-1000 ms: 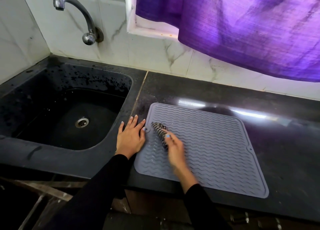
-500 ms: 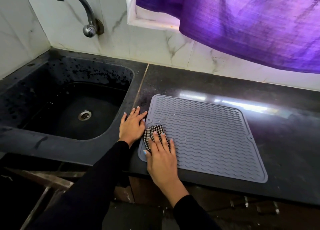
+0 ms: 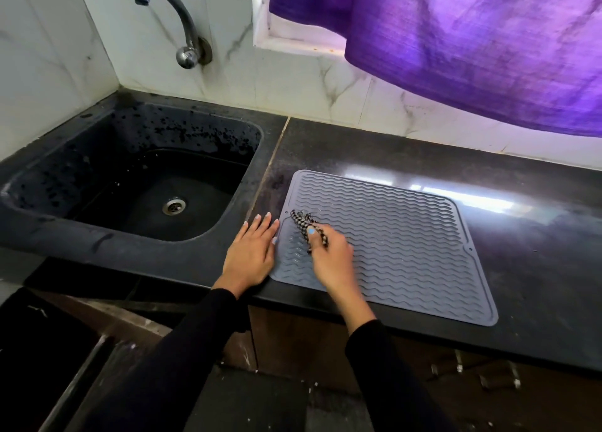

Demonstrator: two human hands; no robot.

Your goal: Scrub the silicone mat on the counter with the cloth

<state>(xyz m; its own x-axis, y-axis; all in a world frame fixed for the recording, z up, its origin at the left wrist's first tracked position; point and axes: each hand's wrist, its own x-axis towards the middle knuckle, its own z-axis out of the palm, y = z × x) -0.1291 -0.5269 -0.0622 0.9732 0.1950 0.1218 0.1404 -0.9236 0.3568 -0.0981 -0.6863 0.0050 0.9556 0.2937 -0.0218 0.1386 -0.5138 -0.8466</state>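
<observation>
A grey silicone mat (image 3: 397, 239) with wavy ridges lies flat on the black counter (image 3: 537, 236), its near edge close to the counter's front. My right hand (image 3: 332, 255) grips a bunched black-and-white checked cloth (image 3: 304, 224) and presses it on the mat's left part, near the left edge. My left hand (image 3: 252, 252) lies flat, fingers spread, on the counter against the mat's left edge, the thumb touching the mat.
A black sink (image 3: 136, 184) with a metal drain sits left of the mat, a chrome tap (image 3: 176, 17) on the tiled wall above it. A purple curtain (image 3: 456, 40) hangs over the back of the counter on the right.
My right hand lay flat on the cloth at the mat's near-left corner half a second ago; now it has bunched the cloth and pushed it away from me along the left edge. The left hand stays put.
</observation>
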